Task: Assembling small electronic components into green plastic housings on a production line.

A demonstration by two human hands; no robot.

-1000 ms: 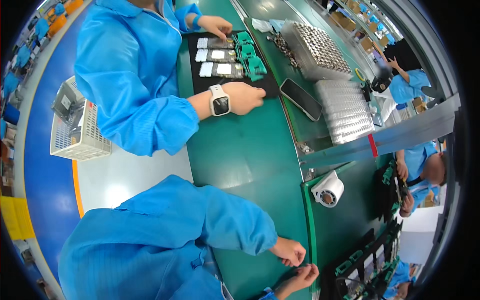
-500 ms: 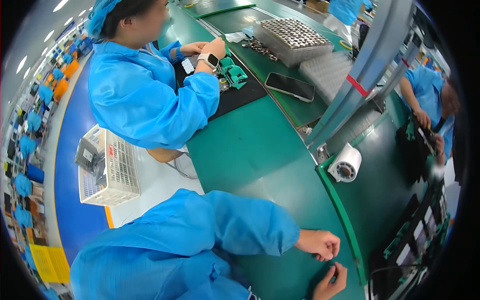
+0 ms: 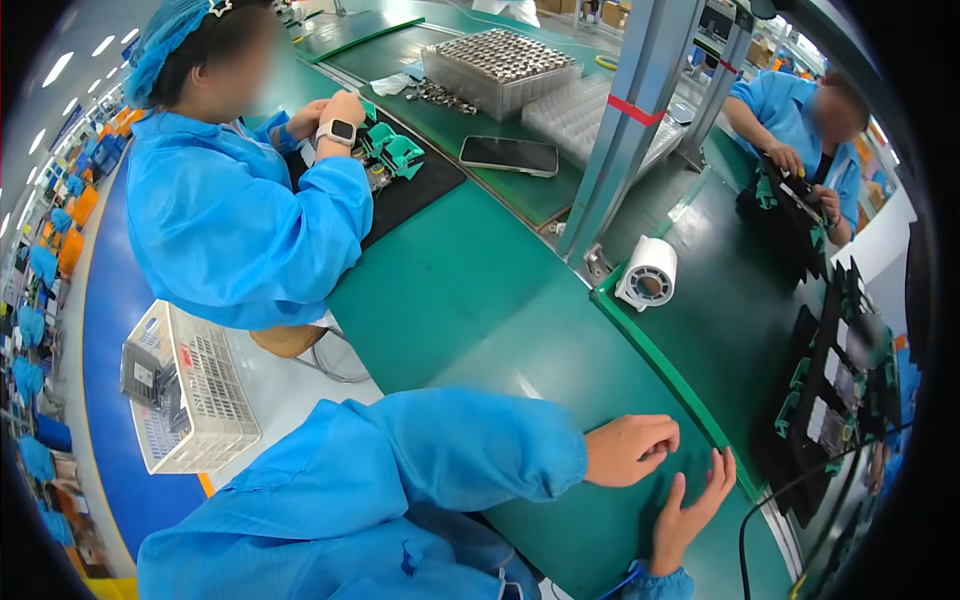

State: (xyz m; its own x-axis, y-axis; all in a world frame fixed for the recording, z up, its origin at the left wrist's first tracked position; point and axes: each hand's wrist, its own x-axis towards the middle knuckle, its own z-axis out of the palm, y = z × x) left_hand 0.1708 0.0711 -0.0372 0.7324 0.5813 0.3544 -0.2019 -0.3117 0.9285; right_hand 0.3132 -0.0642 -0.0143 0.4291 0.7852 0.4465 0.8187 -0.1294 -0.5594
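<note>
My left hand (image 3: 630,450), reaching from a blue sleeve, hovers over or rests on the green worktable (image 3: 450,270). Its fingers curl inward, and nothing shows in them. Just beside it, toward the lower right, my right hand (image 3: 690,508) is open. Its thumb stands apart from the stretched fingers, whose tips come close to the raised green edge strip (image 3: 690,400). The two hands are near each other but apart. Beyond the strip lies a white cylindrical housing (image 3: 648,272) with a round, ribbed end.
A co-worker in blue (image 3: 240,215) handles small parts at a black mat (image 3: 430,190) on the left. A phone (image 3: 508,156), a tray of metal parts (image 3: 500,70) and a metal post (image 3: 625,125) stand farther off. Black racks (image 3: 835,390) and a cable (image 3: 745,530) are at right.
The whole view has shifted, so the table and housing sit farther left. My right hand has opened, its fingers stretching out from a curl. My left hand stays curled.
</note>
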